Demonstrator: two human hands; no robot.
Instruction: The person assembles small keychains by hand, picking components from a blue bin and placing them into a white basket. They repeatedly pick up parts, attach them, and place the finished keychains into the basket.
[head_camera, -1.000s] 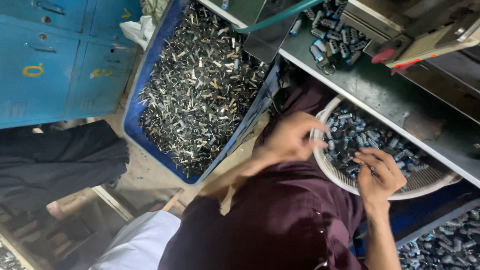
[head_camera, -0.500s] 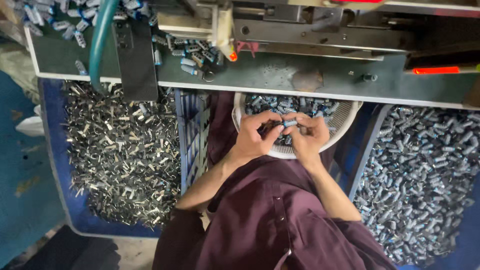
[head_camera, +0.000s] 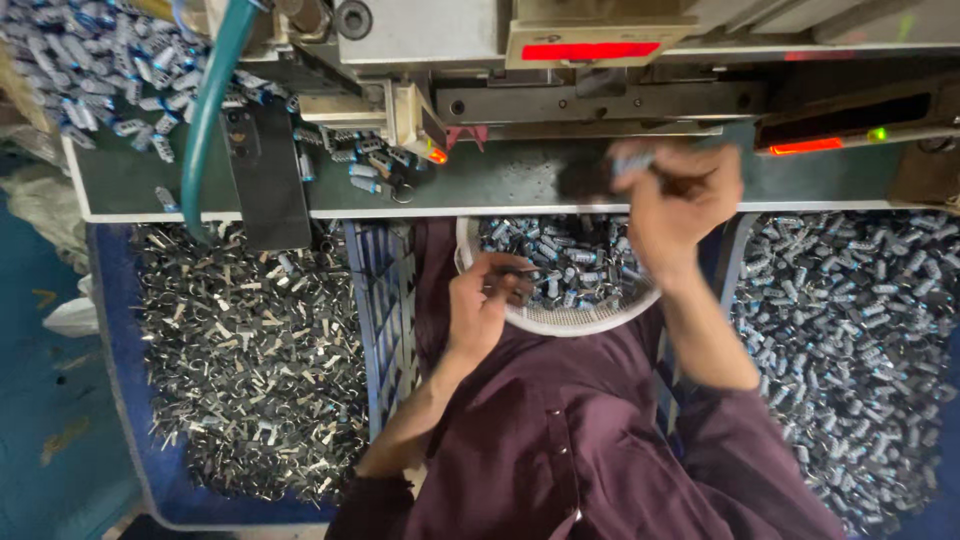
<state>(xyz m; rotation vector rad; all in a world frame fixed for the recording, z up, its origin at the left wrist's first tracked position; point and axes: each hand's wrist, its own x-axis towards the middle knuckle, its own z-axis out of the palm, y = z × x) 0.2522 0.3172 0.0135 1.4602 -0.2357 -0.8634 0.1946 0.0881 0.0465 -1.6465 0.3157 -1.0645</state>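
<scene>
A round white mesh basket (head_camera: 560, 322) full of small blue-grey cylindrical parts (head_camera: 575, 262) rests on my lap, under the green machine table (head_camera: 500, 180). My left hand (head_camera: 482, 300) sits at the basket's left rim with its fingers pinched on a small dark part. My right hand (head_camera: 675, 195), blurred by motion, is raised above the table edge and holds one small cylindrical part (head_camera: 632, 162) at its fingertips.
A blue crate (head_camera: 120, 420) of metal clip pieces lies at left, and a second bin of grey cylinders (head_camera: 850, 330) at right. A teal hose (head_camera: 208, 110) hangs down the machine. Red lights glow on the machine front (head_camera: 590, 50). Loose cylinders are scattered on the table's left.
The view has swung and closed in. My hands were together over the basket; now my right hand has lifted up to the table edge with a part, while my left stays at the basket.
</scene>
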